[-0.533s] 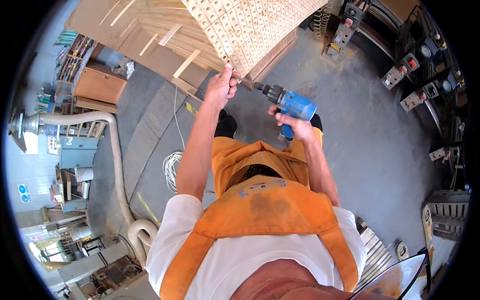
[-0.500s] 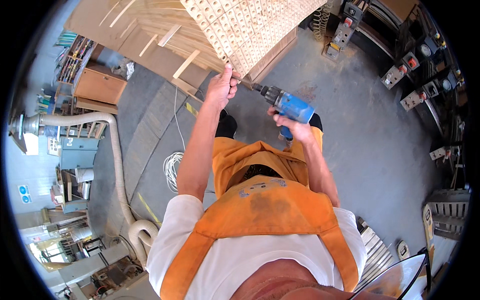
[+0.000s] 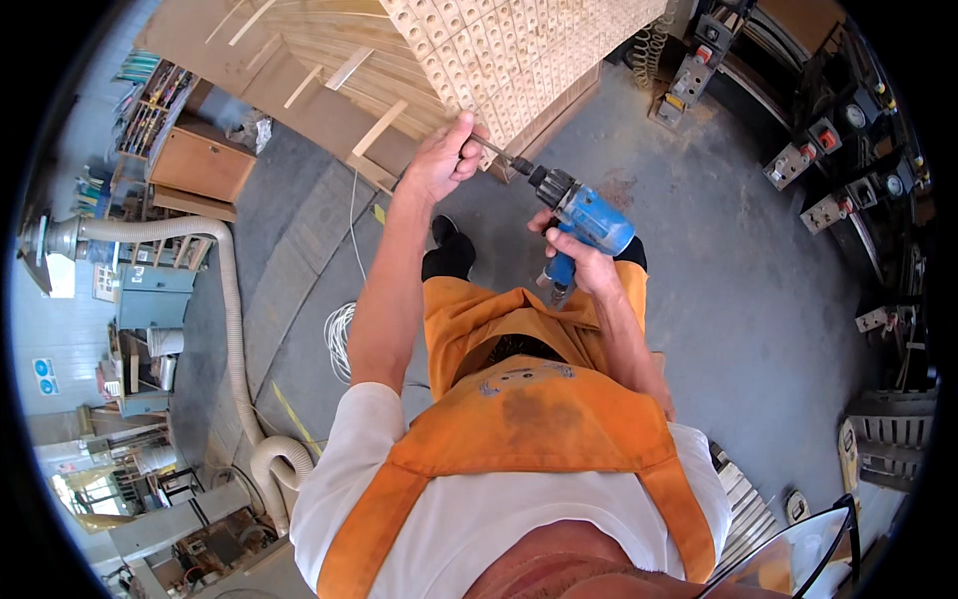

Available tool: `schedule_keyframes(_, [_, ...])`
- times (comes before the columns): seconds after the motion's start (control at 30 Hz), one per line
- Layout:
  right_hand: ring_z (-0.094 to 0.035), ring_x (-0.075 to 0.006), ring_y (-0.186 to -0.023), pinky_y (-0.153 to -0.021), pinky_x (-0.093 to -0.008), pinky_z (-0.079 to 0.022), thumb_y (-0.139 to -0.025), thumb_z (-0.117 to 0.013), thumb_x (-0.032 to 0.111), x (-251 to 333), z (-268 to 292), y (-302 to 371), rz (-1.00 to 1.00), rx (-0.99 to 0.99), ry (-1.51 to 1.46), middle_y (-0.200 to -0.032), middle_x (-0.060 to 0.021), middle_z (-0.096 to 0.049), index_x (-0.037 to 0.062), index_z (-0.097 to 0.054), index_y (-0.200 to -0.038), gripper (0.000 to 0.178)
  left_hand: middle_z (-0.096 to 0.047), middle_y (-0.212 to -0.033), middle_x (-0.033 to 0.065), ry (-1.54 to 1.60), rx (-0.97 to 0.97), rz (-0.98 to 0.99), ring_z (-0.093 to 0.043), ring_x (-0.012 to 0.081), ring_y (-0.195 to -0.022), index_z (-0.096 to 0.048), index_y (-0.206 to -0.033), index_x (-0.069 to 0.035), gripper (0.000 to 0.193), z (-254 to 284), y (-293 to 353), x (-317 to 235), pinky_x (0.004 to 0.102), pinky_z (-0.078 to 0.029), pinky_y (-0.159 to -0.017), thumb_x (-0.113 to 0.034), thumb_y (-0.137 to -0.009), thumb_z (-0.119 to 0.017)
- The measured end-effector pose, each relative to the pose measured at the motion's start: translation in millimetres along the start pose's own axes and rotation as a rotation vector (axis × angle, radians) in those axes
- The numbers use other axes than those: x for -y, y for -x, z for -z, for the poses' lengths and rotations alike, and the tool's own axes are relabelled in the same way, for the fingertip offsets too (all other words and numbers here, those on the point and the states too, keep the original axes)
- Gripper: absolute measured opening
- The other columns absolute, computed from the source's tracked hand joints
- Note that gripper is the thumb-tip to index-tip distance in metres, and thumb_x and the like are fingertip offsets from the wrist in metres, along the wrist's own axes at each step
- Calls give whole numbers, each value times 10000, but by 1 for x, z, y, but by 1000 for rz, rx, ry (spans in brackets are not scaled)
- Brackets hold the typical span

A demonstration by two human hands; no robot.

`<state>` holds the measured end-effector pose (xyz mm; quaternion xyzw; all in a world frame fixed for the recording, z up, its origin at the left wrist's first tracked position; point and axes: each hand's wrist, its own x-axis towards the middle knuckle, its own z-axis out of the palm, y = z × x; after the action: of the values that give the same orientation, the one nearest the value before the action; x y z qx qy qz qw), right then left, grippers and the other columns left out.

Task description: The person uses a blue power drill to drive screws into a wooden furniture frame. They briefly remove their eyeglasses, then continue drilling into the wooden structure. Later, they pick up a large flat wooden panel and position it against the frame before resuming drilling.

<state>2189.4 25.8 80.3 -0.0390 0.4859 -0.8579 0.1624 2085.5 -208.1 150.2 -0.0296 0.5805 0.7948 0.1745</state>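
Observation:
My right hand (image 3: 582, 262) is wrapped around the handle of a blue power drill (image 3: 599, 222). The drill has a black chuck, and a metal fitting shows at the foot of its handle. A long thin bit (image 3: 502, 153) runs from the chuck up and left to the fingers of my left hand (image 3: 445, 163). That hand is closed in a pinch at the bit's far end; whatever is between the fingertips is hidden. Just beyond it is the near corner of a pale wooden panel (image 3: 519, 65) covered with rows of round holes.
Wooden strips (image 3: 380, 128) lie on a brown board left of the panel. A white cable (image 3: 339, 344) is coiled on the floor, and a ribbed hose (image 3: 232, 319) runs along the left. Machinery with switch boxes (image 3: 788, 165) lines the right side.
The drill has tilted and shifted slightly right, and more of the bit shows between chuck and fingers. My left hand has moved slightly up and stays pinched. The view has shifted a little.

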Motion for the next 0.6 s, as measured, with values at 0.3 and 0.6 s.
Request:
schedule_keyframes(0.3, [-609,-150,-860,-668,-261,-465,-841,-646,63,4,-25,-30,0,-44,10,-998,-89,-659,31,-611,-1073,236,-431,-729,-41,433,48,-138,-366,37,-521,-493,-1220,-22,352,10,-11,20,170,-289,-428,-284,-985,-492])
schedule_keyframes(0.6, [-595,-136,-786,-647,-258,-462,-826,-641,58,23,-34,-32,18,-78,68,-943,-82,-669,25,-624,-1020,197,-484,-778,-6,421,57,-74,-379,50,-535,-500,-1161,-2,340,23,-10,26,180,-301,-427,-293,-988,-479])
